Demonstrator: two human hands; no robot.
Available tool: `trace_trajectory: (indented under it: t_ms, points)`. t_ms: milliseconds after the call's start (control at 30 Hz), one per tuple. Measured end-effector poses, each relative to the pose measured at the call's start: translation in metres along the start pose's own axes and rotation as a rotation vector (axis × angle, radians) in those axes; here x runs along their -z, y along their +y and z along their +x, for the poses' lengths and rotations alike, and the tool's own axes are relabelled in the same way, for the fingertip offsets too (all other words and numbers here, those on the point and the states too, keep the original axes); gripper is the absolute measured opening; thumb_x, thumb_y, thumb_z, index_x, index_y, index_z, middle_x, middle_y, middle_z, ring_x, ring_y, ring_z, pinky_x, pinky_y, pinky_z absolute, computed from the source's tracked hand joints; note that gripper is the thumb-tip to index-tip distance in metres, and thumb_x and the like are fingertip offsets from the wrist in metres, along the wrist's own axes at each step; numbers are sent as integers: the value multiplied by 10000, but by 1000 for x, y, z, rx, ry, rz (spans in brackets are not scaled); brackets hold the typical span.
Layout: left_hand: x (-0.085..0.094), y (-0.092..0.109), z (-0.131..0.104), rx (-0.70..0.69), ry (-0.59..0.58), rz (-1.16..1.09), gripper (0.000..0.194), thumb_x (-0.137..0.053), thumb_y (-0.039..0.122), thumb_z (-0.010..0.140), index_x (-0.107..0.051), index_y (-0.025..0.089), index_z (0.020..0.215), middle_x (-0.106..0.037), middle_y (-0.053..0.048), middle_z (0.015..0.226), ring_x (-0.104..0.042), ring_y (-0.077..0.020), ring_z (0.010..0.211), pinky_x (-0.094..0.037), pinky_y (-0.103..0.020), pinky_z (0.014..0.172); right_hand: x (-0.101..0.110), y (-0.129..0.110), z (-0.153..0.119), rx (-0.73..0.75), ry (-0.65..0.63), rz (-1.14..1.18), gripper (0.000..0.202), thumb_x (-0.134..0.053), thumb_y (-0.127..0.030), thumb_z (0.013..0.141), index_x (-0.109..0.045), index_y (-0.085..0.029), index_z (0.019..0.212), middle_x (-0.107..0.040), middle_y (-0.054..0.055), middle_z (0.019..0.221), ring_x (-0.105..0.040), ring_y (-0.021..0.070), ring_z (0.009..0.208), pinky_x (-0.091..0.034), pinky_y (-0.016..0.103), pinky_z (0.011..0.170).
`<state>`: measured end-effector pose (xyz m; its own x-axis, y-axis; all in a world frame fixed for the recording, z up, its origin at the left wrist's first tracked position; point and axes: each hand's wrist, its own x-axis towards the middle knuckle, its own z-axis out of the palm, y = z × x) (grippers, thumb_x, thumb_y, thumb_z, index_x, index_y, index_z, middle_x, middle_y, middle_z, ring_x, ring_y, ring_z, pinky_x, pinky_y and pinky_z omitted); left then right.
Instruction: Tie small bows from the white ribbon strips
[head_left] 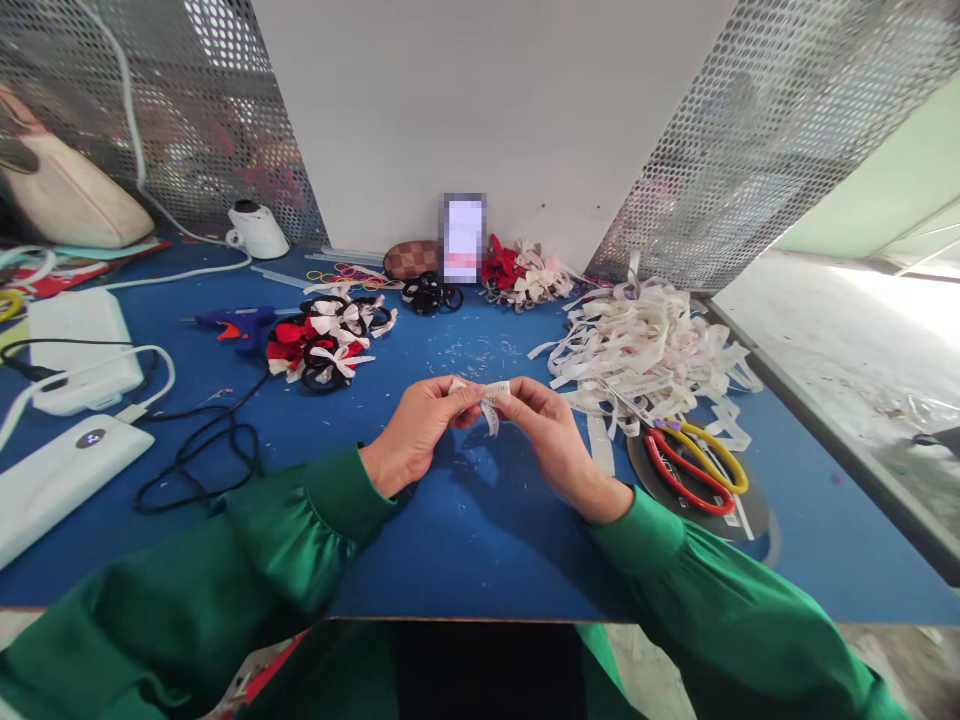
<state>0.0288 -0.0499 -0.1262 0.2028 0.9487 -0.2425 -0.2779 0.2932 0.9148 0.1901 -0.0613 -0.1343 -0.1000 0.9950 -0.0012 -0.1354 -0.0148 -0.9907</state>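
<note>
Over the middle of the blue table, a short white printed ribbon (496, 390) is stretched between my two hands. My left hand (426, 425) pinches one side of it between thumb and fingers. On the other side my right hand (546, 430) is closed on the ribbon too, with thumb and forefinger together. A loose end of the ribbon hangs down between the hands. To the right lies a tangled heap of white printed ribbons (652, 345). Several finished-looking bow hair ties (326, 340) in red, white and black are piled to the left.
Scissors with red and yellow handles (694, 470) rest on a dark disc (645, 470) at right. A blue glue gun (244, 325), black cable (199, 460) and white power banks (75, 470) lie left. A phone (464, 240) stands at the back beside red and white bows (525, 275).
</note>
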Motion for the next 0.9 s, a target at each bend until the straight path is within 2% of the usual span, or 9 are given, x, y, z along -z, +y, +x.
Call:
trace_trajectory:
  t_ms: [133, 300, 467, 500, 600, 667, 767, 900]
  points:
    - [1, 0, -1, -37, -39, 149, 318, -824, 415, 700, -660, 148, 649, -614, 3, 638, -517, -102, 617, -404, -253, 626, 3, -2, 1, 28, 77, -17, 260, -770, -423, 764, -648, -196, 726, -581, -23, 693, -493, 125, 671, -396, 276, 656]
    - [0, -3, -1, 8, -64, 138, 270, -845, 382, 674, -709, 158, 742, -647, -1, 700, -541, -108, 645, -418, -254, 631, 1, 1, 1, -12, 95, 70, 253, -791, -385, 723, -624, -198, 689, -555, -31, 656, -471, 115, 627, -384, 265, 623]
    - [-1, 1, -3, -21, -121, 129, 255, -840, 358, 670, -679, 162, 641, -633, 4, 632, -537, -108, 625, -433, -260, 659, 1, 2, 0, -238, -52, 201, 295, -793, -424, 708, -620, -185, 697, -587, -11, 646, -506, 127, 611, -370, 269, 590]
    - [-1, 1, -3, -14, -125, 148, 261, -837, 362, 672, -675, 161, 631, -631, 2, 623, -533, -109, 616, -432, -262, 652, 1, 2, 0, -221, -43, 176, 292, -784, -434, 721, -630, -186, 709, -599, -7, 657, -516, 131, 622, -378, 272, 597]
    - [0, 1, -3, 7, -94, 225, 279, -845, 369, 650, -675, 149, 629, -620, -2, 601, -522, -109, 589, -419, -265, 622, 2, -1, 1, -23, 45, 12, 253, -763, -439, 760, -679, -201, 785, -629, -9, 724, -535, 133, 677, -406, 276, 634]
    - [0, -2, -4, 29, -84, 271, 288, -859, 366, 622, -683, 139, 645, -615, -2, 594, -528, -113, 587, -418, -268, 617, 1, -3, 0, 52, 8, -68, 247, -782, -424, 746, -704, -213, 850, -648, -10, 750, -549, 137, 687, -424, 283, 643]
    - [-1, -6, -5, 55, -122, 319, 300, -871, 365, 596, -689, 134, 657, -609, 1, 596, -535, -116, 595, -426, -269, 628, 0, -4, -1, 23, -116, -101, 236, -794, -412, 727, -700, -210, 805, -647, -11, 705, -554, 140, 635, -428, 297, 610]
    - [-1, -6, -6, -13, -182, 374, 292, -822, 422, 685, -718, 153, 734, -671, -22, 696, -586, -137, 659, -468, -283, 680, 1, -4, 0, 3, -65, -120, 202, -759, -381, 755, -677, -199, 723, -624, -16, 641, -548, 138, 610, -410, 294, 591]
